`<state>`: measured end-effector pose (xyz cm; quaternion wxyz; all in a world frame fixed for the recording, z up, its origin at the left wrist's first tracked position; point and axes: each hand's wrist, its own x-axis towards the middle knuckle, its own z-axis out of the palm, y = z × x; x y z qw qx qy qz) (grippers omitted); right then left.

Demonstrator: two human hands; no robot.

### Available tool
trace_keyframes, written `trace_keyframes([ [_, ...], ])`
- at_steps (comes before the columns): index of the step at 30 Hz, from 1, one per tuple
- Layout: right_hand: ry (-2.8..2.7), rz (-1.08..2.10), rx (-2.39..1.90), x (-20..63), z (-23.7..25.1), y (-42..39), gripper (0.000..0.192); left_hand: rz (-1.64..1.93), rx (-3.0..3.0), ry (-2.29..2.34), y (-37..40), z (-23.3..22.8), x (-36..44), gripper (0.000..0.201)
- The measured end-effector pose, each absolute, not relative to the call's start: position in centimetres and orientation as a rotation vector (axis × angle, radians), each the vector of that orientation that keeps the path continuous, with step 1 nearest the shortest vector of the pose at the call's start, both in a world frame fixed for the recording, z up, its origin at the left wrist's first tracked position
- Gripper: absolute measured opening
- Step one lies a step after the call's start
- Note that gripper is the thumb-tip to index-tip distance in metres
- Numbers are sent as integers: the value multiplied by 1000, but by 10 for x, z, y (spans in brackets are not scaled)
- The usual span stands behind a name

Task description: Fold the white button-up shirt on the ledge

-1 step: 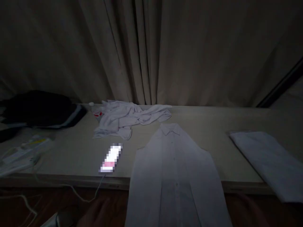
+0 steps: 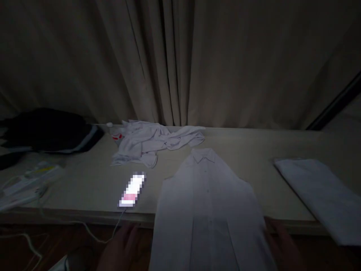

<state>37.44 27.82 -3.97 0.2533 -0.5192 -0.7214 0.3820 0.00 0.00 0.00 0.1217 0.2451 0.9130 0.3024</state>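
- Several things lie along a pale table (image 2: pixel 84 184) in a dim room, with a curtain (image 2: pixel 180 60) hanging behind it
- At the far left sits a dark bundle of cloth (image 2: pixel 47 130), and in front of it some papers (image 2: pixel 28 180) near the table's front edge
- Next comes a lit phone (image 2: pixel 132 190), its screen blurred, with a cable (image 2: pixel 93 231) running off the table edge towards the floor
- Behind the phone a crumpled white garment (image 2: pixel 152 141) lies in a heap near the curtain
- The left hand (image 2: pixel 124 246) is low in the dark, just beside the left edge of the white shirt (image 2: pixel 208 203); whether it grips the cloth cannot be told
- The shirt lies flat in the middle, collar away from the person, its lower part hanging over the table's front edge
- The right hand (image 2: pixel 282 244) is at the shirt's right edge, fingers blurred, grip unclear
- A folded white cloth (image 2: pixel 318 192) lies at the far right
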Motion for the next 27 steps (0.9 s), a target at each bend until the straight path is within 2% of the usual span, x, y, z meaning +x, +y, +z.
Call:
trace_keyframes([
  [2,-2170,899,-1179,307,-46,299,39,708,1123,2749,49,-16,-20,45],
  [5,-2552,622,-781,191,-55,315,47,428,1597,2755,117,-45,-37,50],
  [10,-2801,465,-612,60,-70,332,52,267,1886,2815,167,-95,-61,55],
  [15,-2900,433,-701,35,-93,351,61,189,1919,2823,156,-121,-73,63],
  [27,-2960,236,-735,38,-104,354,67,172,1900,2927,140,-122,-69,66],
])
